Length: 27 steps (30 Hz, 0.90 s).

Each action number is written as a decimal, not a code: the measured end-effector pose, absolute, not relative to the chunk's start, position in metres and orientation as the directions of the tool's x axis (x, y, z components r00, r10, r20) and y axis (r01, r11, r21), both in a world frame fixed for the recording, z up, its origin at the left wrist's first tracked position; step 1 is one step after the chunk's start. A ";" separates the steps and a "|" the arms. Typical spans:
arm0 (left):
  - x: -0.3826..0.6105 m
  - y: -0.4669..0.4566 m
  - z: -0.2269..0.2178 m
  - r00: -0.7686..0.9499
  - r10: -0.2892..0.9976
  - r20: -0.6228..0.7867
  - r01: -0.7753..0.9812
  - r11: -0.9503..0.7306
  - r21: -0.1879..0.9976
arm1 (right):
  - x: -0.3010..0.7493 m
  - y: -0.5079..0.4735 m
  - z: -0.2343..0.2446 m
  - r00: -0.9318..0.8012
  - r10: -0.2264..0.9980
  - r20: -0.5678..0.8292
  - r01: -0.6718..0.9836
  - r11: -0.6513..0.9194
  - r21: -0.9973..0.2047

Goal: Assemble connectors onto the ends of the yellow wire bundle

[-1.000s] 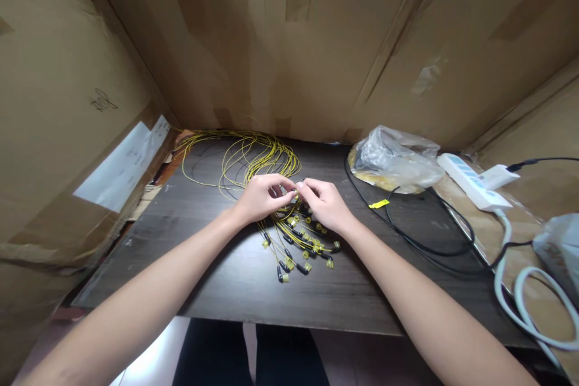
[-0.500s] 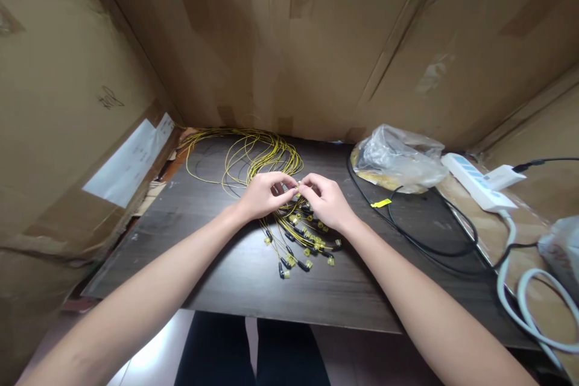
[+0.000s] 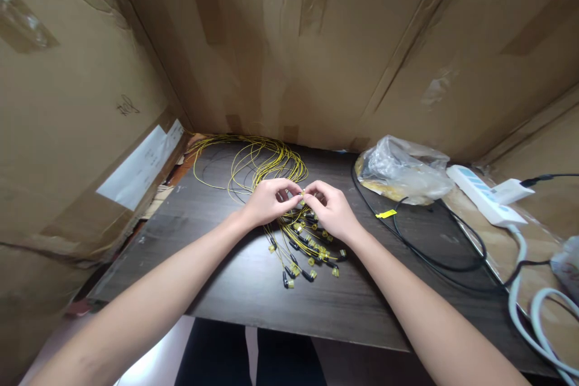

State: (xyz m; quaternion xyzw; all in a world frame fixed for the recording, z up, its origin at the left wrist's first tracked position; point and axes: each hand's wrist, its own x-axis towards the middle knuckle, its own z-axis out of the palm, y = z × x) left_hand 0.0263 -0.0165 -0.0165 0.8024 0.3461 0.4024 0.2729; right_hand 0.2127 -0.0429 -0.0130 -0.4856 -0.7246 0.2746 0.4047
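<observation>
My left hand (image 3: 274, 202) and my right hand (image 3: 332, 208) meet fingertip to fingertip above the middle of the dark tabletop (image 3: 226, 277). Both are closed in a pinch around a small cable connector with a yellow clear cap (image 3: 303, 193), mostly covered by the fingers. Below and between the hands lies a cluster of black cable connectors (image 3: 308, 275), several with yellow clear caps (image 3: 335, 272) at their tips. Their thin yellow cables (image 3: 283, 163) run under my left hand to a loose coil at the back of the table.
On the right lie a clear plastic bag (image 3: 402, 166) with yellowish contents, a black cable (image 3: 434, 262) with a yellow tag (image 3: 386, 214), and a white power strip (image 3: 486, 196) with a plugged-in adapter (image 3: 511, 192). Cardboard walls (image 3: 280, 54) close in the back and sides.
The view has tilted up slightly, so everything sits a little lower and further right. Fingertips have shifted slightly around the small connector, which now shows more of its yellow cap.
</observation>
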 end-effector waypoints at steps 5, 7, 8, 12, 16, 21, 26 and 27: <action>0.026 -0.016 -0.018 0.462 0.753 0.469 0.325 -0.636 0.700 | 0.213 -0.042 -0.015 -0.227 0.939 0.259 0.477 0.339 -0.811; 0.026 -0.016 -0.017 0.466 0.750 0.470 0.336 -0.641 0.690 | 0.213 -0.042 -0.015 -0.221 0.941 0.255 0.486 0.333 -0.808; 0.026 -0.016 -0.017 0.466 0.751 0.467 0.340 -0.640 0.689 | 0.213 -0.042 -0.015 -0.215 0.942 0.259 0.486 0.333 -0.808; 0.026 -0.017 -0.016 0.462 0.762 0.453 0.346 -0.625 0.700 | 0.214 -0.042 -0.015 -0.202 0.942 0.267 0.449 0.332 -0.830; 0.025 -0.016 -0.017 0.461 0.754 0.468 0.329 -0.635 0.699 | 0.214 -0.041 -0.017 -0.207 0.942 0.263 0.457 0.331 -0.826; 0.026 -0.017 -0.017 0.456 0.755 0.471 0.345 -0.638 0.688 | 0.213 -0.042 -0.016 -0.223 0.941 0.254 0.493 0.334 -0.803; 0.026 -0.017 -0.017 0.449 0.772 0.450 0.362 -0.618 0.698 | 0.213 -0.043 -0.014 -0.220 0.943 0.251 0.459 0.327 -0.826; 0.026 -0.017 -0.017 0.450 0.773 0.448 0.358 -0.615 0.702 | 0.213 -0.043 -0.014 -0.224 0.944 0.243 0.456 0.322 -0.830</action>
